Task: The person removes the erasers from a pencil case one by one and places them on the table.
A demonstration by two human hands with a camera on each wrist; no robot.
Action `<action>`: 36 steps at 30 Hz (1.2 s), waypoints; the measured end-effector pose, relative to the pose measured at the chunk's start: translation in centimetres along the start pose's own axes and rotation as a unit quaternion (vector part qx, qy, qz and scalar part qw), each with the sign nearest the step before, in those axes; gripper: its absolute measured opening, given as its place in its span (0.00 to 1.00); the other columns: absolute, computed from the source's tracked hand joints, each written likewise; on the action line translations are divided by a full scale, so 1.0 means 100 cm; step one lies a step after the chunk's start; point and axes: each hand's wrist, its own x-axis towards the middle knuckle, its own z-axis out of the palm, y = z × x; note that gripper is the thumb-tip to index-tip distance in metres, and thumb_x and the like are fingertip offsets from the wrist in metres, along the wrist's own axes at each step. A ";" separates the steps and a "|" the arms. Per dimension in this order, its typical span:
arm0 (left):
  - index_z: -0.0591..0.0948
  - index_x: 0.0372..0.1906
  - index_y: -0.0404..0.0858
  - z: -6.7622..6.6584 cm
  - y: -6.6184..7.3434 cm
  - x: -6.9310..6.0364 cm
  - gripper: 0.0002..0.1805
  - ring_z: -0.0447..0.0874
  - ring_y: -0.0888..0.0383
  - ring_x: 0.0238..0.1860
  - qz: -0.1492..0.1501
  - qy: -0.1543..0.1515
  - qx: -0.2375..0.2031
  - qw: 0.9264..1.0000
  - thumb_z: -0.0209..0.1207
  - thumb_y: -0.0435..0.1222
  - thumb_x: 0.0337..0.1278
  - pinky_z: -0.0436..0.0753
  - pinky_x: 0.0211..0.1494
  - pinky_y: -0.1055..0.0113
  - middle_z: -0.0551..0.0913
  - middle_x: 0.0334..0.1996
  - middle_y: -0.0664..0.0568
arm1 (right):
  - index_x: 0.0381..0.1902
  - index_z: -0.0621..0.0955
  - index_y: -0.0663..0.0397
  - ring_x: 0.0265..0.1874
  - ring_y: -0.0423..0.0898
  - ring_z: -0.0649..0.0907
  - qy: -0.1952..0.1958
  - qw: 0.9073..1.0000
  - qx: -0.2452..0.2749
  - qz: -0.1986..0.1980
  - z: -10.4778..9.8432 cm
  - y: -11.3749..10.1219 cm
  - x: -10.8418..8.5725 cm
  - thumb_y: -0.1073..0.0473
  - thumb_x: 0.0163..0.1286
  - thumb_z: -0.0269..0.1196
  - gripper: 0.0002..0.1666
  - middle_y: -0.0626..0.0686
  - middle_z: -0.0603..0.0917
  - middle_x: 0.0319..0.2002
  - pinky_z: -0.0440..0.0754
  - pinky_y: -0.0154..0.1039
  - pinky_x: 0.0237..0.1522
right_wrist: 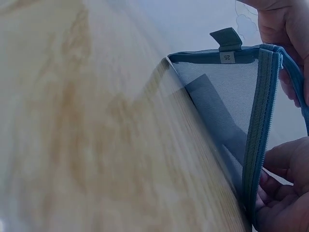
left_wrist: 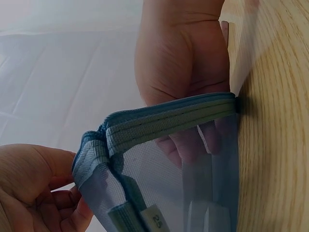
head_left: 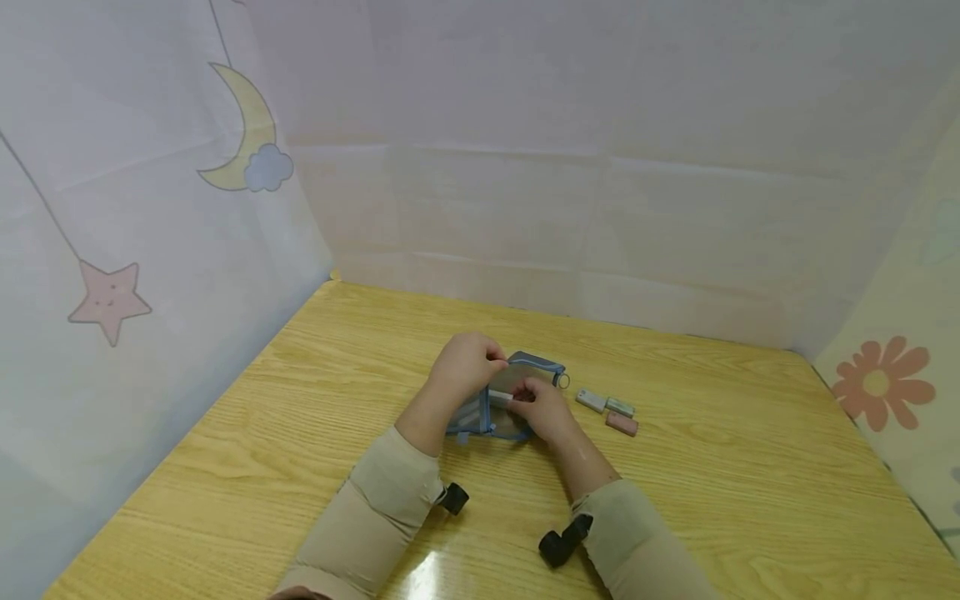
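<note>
Head view: left hand (head_left: 467,364) is pinching the pouch (head_left: 487,412), which could sag should that slip; right hand's (head_left: 550,410) grip I cannot tell.

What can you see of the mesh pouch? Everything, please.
The mesh pouch is see-through, trimmed in blue, with its zip open. A small fabric tab and a label reading 25 sit at one edge; a ring is at a corner. Bar-shaped pieces show inside. It rests, held open, on the wood-grain table; the left hand pinches it near the opening and the right hand reaches its fingers inside.
</note>
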 end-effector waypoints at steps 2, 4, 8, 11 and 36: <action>0.85 0.33 0.47 0.000 0.000 0.000 0.07 0.77 0.61 0.33 0.000 -0.001 0.001 1.000 0.59 0.41 0.57 0.77 0.35 0.67 0.83 0.35 0.58 | 0.33 0.80 0.58 0.33 0.46 0.78 0.001 1.000 0.005 -0.001 -0.001 -0.001 -0.001 0.65 0.58 0.65 0.05 0.52 0.80 0.32 0.76 0.38 0.33; 0.86 0.34 0.46 -0.001 0.000 0.000 0.07 0.77 0.61 0.33 0.001 -0.001 0.002 1.000 0.59 0.41 0.57 0.77 0.35 0.67 0.83 0.35 0.58 | 0.33 0.80 0.58 0.32 0.46 0.78 0.002 1.000 0.010 -0.001 -0.001 -0.002 -0.002 0.65 0.57 0.65 0.05 0.52 0.80 0.32 0.76 0.37 0.33; 0.86 0.35 0.46 -0.001 0.000 0.000 0.07 0.77 0.62 0.32 0.004 0.000 0.007 1.000 0.59 0.41 0.58 0.77 0.35 0.67 0.83 0.34 0.58 | 0.32 0.80 0.57 0.31 0.45 0.77 0.004 1.000 0.005 -0.015 -0.005 -0.004 -0.004 0.66 0.58 0.64 0.04 0.51 0.79 0.31 0.75 0.37 0.32; 0.86 0.35 0.46 0.000 -0.001 0.001 0.08 0.77 0.62 0.32 0.004 0.001 0.010 1.000 0.59 0.42 0.58 0.77 0.35 0.67 0.83 0.34 0.58 | 0.33 0.79 0.58 0.32 0.45 0.77 0.002 1.000 -0.005 -0.029 -0.008 -0.006 -0.007 0.66 0.59 0.63 0.03 0.51 0.79 0.31 0.74 0.37 0.34; 0.85 0.30 0.46 -0.001 0.000 -0.002 0.07 0.75 0.61 0.28 0.012 0.014 0.033 0.999 0.59 0.41 0.57 0.75 0.32 0.67 0.81 0.29 0.59 | 0.41 0.76 0.61 0.39 0.51 0.79 -0.042 0.995 0.094 -0.003 -0.050 0.003 -0.022 0.64 0.64 0.59 0.08 0.56 0.78 0.37 0.78 0.45 0.44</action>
